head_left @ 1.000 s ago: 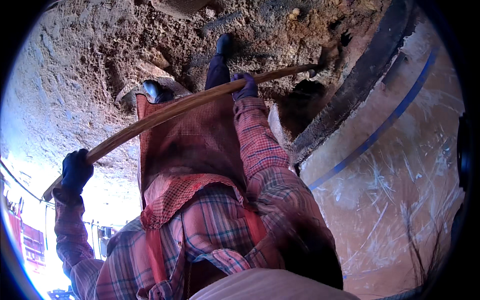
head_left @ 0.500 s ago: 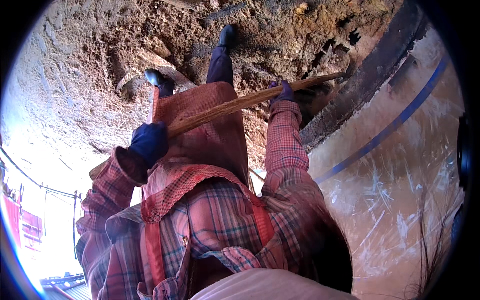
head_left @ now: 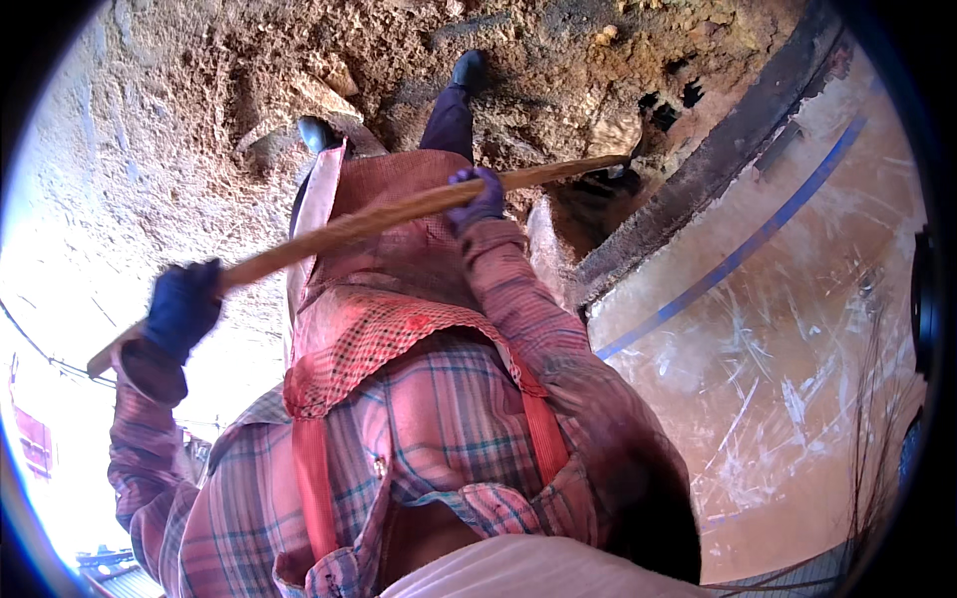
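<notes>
A long wooden tool handle slants across my front, rising from lower left to upper right. Near its lower end my left hand, in a dark blue glove, is wrapped around it. Farther up, my right hand, in a purple-blue glove, also grips the handle. The far end reaches a dark hollow in the crumbly brown material. A small dark and shiny part shows at that end, but the tool's head is too hidden to name.
A dark, crusted edge strip runs along the right, beside a scratched tan panel with a blue stripe. My boots stand on the rough ground. A red apron hangs before me; bright glare fills the left.
Both hands and the handle have moved left and my left hand is farther out from my body. The handle's far end has drawn back from the dark edge strip toward the hollow.
</notes>
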Motion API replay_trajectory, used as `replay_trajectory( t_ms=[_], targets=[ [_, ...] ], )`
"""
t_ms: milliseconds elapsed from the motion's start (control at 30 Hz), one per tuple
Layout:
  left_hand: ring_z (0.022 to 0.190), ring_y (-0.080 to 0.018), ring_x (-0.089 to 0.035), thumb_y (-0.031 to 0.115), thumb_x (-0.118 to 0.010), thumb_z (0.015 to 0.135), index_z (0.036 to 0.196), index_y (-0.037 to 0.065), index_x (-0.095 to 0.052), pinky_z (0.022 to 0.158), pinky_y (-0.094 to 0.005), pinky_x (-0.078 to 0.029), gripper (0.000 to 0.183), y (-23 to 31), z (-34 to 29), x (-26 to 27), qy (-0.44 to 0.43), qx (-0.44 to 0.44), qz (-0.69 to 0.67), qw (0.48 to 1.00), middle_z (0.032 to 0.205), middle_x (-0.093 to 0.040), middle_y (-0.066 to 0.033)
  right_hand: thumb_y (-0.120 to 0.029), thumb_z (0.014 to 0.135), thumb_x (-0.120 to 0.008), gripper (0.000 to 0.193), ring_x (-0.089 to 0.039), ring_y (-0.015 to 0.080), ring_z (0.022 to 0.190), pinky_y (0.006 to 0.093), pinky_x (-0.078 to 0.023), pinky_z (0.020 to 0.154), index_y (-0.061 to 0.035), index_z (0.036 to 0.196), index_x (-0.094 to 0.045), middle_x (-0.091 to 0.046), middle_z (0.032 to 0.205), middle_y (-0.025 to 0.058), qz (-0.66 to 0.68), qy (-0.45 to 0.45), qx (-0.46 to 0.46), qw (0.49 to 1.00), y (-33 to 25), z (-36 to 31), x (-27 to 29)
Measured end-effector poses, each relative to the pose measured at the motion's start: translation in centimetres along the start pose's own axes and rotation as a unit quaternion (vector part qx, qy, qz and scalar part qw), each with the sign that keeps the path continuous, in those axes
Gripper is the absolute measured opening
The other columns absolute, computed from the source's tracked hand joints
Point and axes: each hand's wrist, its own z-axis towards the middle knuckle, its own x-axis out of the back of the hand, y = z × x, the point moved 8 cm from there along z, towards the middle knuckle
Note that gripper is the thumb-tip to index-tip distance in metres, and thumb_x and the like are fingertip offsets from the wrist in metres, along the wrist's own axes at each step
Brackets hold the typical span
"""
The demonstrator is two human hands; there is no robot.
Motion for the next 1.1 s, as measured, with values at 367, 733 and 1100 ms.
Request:
replay_trajectory(
  t_ms=[367,733,1100],
  targets=[
    [0.071,-0.0324,-0.056,0.007,-0.060,0.061,0.075,0.009,-0.054,0.066,-0.0425,-0.044,0.015,-8.6,-2.7,4.7,0.099,0.056,0.130,0.985,0.071,-0.058,-0.0109,-0.010,0.072,-0.059,0.010,-0.058,0.0239,0.068,0.0386,-0.049,0.076,-0.0034,0.076,-0.052,-0.058,0.072,0.0092,0.071,0.004,-0.175,0.982,12.3,-1.9,-4.6],
    [0.066,-0.0313,-0.060,0.013,-0.057,0.067,0.078,0.009,-0.055,0.058,-0.0423,-0.048,0.012,13.9,13.5,5.6,0.102,-0.050,0.038,0.993,0.071,-0.060,-0.0115,-0.017,0.074,-0.057,0.013,-0.052,0.0209,0.058,0.0353,-0.050,0.067,-0.0068,0.069,-0.052,-0.052,0.061,0.0042,0.019,0.085,0.062,0.994,-13.3,8.0,7.4],
    [0.064,-0.0329,-0.059,0.016,-0.059,0.068,0.083,0.008,-0.051,0.061,-0.0448,-0.045,0.018,13.8,5.2,3.1,-0.021,0.007,-0.014,1.000,0.067,-0.059,-0.0130,-0.014,0.081,-0.046,0.014,-0.052,0.0199,0.056,0.0355,-0.049,0.058,-0.0011,0.075,-0.046,-0.051,0.064,0.0078,-0.007,-0.008,0.079,0.997,-9.9,4.4,6.0]
  ],
)
